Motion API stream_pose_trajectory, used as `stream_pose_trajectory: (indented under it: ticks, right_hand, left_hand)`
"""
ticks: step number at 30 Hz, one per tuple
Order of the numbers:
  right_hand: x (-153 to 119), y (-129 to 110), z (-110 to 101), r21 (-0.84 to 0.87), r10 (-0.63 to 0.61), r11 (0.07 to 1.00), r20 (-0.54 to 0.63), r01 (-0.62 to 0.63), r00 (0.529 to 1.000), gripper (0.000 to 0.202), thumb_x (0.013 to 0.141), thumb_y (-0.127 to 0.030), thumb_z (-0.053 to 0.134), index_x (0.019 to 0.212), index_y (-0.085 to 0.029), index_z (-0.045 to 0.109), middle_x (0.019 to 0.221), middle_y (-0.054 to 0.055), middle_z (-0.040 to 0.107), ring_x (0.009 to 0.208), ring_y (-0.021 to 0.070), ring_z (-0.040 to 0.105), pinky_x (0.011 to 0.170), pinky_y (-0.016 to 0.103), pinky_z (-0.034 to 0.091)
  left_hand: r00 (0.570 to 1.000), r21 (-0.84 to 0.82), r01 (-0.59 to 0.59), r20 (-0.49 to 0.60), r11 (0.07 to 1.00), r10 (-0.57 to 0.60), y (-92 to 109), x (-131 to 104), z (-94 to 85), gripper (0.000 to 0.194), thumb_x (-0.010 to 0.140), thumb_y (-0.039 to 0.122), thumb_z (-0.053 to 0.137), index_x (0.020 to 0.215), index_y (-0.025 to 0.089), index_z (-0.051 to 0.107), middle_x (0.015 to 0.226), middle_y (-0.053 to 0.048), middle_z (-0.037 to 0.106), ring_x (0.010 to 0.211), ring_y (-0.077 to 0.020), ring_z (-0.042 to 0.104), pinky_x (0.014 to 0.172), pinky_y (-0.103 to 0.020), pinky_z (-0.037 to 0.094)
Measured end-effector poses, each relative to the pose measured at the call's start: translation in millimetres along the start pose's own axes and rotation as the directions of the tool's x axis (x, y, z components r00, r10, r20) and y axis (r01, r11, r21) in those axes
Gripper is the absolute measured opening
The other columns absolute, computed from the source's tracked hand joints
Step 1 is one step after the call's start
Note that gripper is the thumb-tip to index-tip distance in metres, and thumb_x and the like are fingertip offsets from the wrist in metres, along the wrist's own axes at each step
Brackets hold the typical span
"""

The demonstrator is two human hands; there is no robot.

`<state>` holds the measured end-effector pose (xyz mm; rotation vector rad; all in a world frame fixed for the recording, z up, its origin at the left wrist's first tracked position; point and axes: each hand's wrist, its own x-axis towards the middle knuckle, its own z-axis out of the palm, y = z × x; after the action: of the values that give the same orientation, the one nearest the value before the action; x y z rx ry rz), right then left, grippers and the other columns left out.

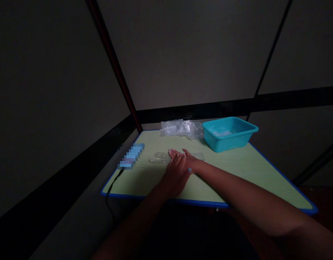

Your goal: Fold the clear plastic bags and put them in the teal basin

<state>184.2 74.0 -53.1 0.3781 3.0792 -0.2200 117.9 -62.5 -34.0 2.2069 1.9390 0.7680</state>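
At the middle of the table, my left hand [178, 175] lies across my right hand [190, 162], its fingers stretched out over the back of it. My right hand is flat, fingers extended and pointing left, with part of it covered by the left. Beneath and beside the hands lies a clear plastic piece [157, 159] with rounded outlines, showing on the left; its middle is hidden. More clear plastic [199, 156] shows just right of the fingers. Neither hand grips anything visibly.
A light green table [237, 177] with a blue edge stands against dark-trimmed walls. Crumpled clear plastic bags [179, 128] lie at the back, beside a turquoise basin [231, 141] with clear plastic in it. A blurred-out phone-like device [131, 156] with a black cable [112, 186] is at left.
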Motion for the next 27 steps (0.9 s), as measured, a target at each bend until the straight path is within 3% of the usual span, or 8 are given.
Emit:
stream_pose_trajectory:
  ticks: [3, 5, 9, 12, 17, 20, 24, 27]
  right_hand:
    - [7, 9, 15, -0.032, 0.031, 0.999, -0.044, -0.033, 0.999, 0.074, 0.087, -0.042, 0.042, 0.152, -0.02, 0.013, 0.156, 0.006, 0.012, 0.143, 0.0298, 0.012, 0.113, 0.055, 0.003]
    - [7, 11, 20, -0.039, 0.041, 0.998, -0.086, -0.044, 0.995, 0.073, 0.087, -0.044, 0.043, 0.152, -0.023, 0.015, 0.157, 0.004, 0.014, 0.143, 0.0303, 0.013, 0.115, 0.051, 0.002]
    - [-2, 6, 9, -0.061, -0.036, 0.998, -0.073, 0.032, 0.997, 0.076, 0.087, -0.045, 0.047, 0.151, -0.019, 0.016, 0.157, 0.009, 0.011, 0.142, 0.0333, 0.01, 0.114, 0.051, 0.003]
    - [-8, 0, -7, -0.042, -0.05, 0.998, 0.005, 0.05, 0.999, 0.08, 0.086, -0.044, 0.049, 0.152, -0.019, 0.012, 0.157, 0.012, 0.009, 0.143, 0.0331, 0.009, 0.112, 0.057, 0.009]
    - [-8, -6, -18, -0.02, -0.029, 0.999, 0.062, 0.03, 0.998, 0.084, 0.084, -0.045, 0.051, 0.151, -0.022, 0.007, 0.157, 0.011, 0.003, 0.143, 0.0299, 0.002, 0.109, 0.061, 0.008]
    - [-8, -10, -18, 0.024, 0.03, 0.999, 0.049, -0.031, 0.998, 0.086, 0.085, -0.05, 0.047, 0.151, -0.014, 0.006, 0.156, 0.013, 0.005, 0.144, 0.0274, 0.003, 0.112, 0.057, 0.003]
    - [-10, -13, -18, 0.068, 0.043, 0.997, 0.036, -0.045, 0.998, 0.094, 0.084, -0.064, 0.039, 0.15, -0.008, 0.004, 0.156, 0.014, 0.005, 0.144, 0.026, 0.003, 0.113, 0.054, -0.001]
    - [-11, -12, -17, 0.08, 0.04, 0.996, 0.03, -0.042, 0.999, 0.096, 0.083, -0.069, 0.038, 0.151, -0.009, 0.004, 0.156, 0.014, 0.005, 0.144, 0.0267, 0.003, 0.112, 0.055, -0.002]
  left_hand:
    - [0.997, 0.039, 0.059, -0.048, 0.997, -0.057, 9, 21, 11.1, 0.063, 0.096, 0.047, 0.022, 0.145, 0.009, 0.028, 0.147, -0.02, 0.037, 0.14, -0.0289, 0.028, 0.113, -0.048, 0.024]
    - [0.984, 0.102, 0.164, -0.091, 0.981, -0.155, 10, 30, 16.1, 0.064, 0.095, 0.05, 0.023, 0.144, 0.008, 0.031, 0.144, -0.021, 0.041, 0.14, -0.0323, 0.026, 0.112, -0.052, 0.023]
    - [0.931, 0.196, 0.359, -0.139, 0.912, -0.337, 11, 32, 21.0, 0.066, 0.094, 0.053, 0.028, 0.143, 0.01, 0.036, 0.148, -0.023, 0.034, 0.14, -0.0387, 0.021, 0.108, -0.057, 0.025]
    - [0.904, 0.252, 0.428, -0.142, 0.868, -0.404, 12, 24, 18.8, 0.063, 0.094, 0.053, 0.029, 0.144, 0.016, 0.034, 0.15, -0.022, 0.029, 0.136, -0.0401, 0.031, 0.105, -0.06, 0.028]
    - [0.943, 0.347, 0.33, -0.151, 0.878, -0.295, 15, -3, 6.8, 0.058, 0.095, 0.046, 0.032, 0.143, 0.014, 0.036, 0.151, -0.019, 0.03, 0.137, -0.0357, 0.03, 0.106, -0.057, 0.029]
    - [0.926, 0.363, 0.377, -0.153, 0.852, -0.345, 12, -26, 1.5, 0.057, 0.095, 0.044, 0.031, 0.142, 0.013, 0.036, 0.147, -0.022, 0.036, 0.135, -0.0347, 0.034, 0.106, -0.058, 0.029]
    - [0.868, 0.306, 0.496, -0.164, 0.812, -0.469, -1, -50, -2.2, 0.059, 0.095, 0.044, 0.031, 0.144, 0.013, 0.031, 0.149, -0.023, 0.033, 0.138, -0.0355, 0.028, 0.106, -0.064, 0.021]
    - [0.866, 0.02, 0.473, -0.196, 0.881, -0.46, -16, -49, -6.0, 0.056, 0.093, 0.046, 0.034, 0.141, 0.018, 0.038, 0.149, -0.019, 0.034, 0.14, -0.0355, 0.024, 0.108, -0.064, 0.019]
